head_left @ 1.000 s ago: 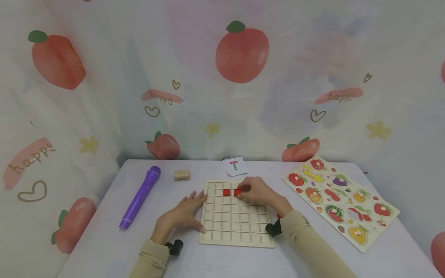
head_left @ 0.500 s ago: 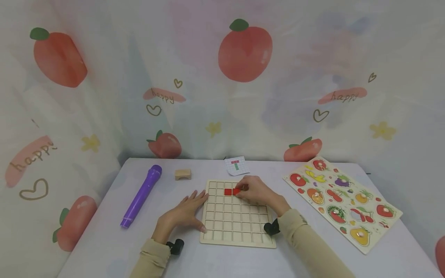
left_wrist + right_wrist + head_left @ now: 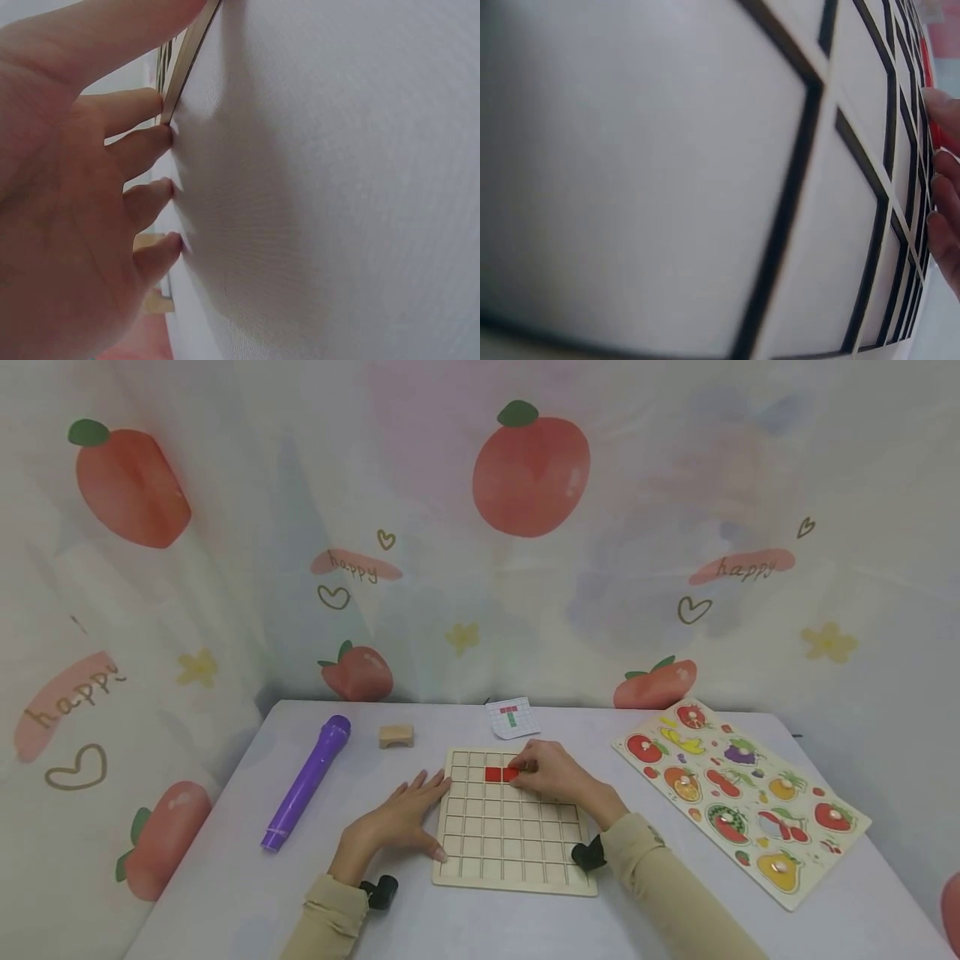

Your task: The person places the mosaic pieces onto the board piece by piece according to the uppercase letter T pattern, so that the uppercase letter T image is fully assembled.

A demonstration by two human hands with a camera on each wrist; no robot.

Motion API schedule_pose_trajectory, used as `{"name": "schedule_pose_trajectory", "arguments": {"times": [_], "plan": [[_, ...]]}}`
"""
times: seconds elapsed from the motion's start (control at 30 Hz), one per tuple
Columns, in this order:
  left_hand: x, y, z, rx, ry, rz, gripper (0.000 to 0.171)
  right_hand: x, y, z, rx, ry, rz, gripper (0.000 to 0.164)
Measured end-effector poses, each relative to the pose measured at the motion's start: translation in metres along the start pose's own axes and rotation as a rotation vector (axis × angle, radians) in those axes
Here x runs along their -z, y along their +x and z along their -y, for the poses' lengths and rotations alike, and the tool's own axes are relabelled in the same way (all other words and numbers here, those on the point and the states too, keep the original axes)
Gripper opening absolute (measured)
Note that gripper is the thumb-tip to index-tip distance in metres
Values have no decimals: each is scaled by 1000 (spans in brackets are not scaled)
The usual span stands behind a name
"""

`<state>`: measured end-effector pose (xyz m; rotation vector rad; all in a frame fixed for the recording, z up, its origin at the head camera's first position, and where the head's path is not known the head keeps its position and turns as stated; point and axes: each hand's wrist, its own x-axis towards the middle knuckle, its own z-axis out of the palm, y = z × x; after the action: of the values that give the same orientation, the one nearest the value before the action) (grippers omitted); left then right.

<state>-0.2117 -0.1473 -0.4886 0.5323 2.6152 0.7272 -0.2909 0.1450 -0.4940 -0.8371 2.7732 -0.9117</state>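
Observation:
A square wooden grid board (image 3: 491, 843) lies on the table. In its second row from the far edge sits a red square tile (image 3: 492, 774). Right beside it is a second red tile (image 3: 510, 773), pinched between the thumb and fingers of my right hand (image 3: 558, 770), which partly cover it. The right wrist view shows these fingers (image 3: 946, 191) low over the far end of the grid. My left hand (image 3: 401, 820) has its fingers spread, with thumb and index finger against the board's left edge. In the left wrist view the other fingertips (image 3: 171, 187) rest on the table.
Behind the board lies a paper card (image 3: 513, 718) with a red and green T on a grid. A small wooden arch block (image 3: 396, 736) and a purple toy microphone (image 3: 307, 783) are at the left. A fruit puzzle board (image 3: 720, 810) lies at the right.
My right hand has shifted slightly left with its red tile, closing the gap to the other red tile. My left hand has stayed at the board's edge. The head view has shifted slightly.

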Motion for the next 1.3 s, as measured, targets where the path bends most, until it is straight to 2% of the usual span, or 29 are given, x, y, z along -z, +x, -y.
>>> {"name": "schedule_pose_trajectory", "arguments": {"times": [0.23,0.63,1.3], "plan": [[-1,0,2,12,2,3,116,0,-5,1,-37,18,10,26],[-2,0,4,16,7,3,116,9,-34,-7,-115,99,-67,21],[-3,2,1,8,6,-7,117,31,-93,-23,-88,55,-79,23]]}}
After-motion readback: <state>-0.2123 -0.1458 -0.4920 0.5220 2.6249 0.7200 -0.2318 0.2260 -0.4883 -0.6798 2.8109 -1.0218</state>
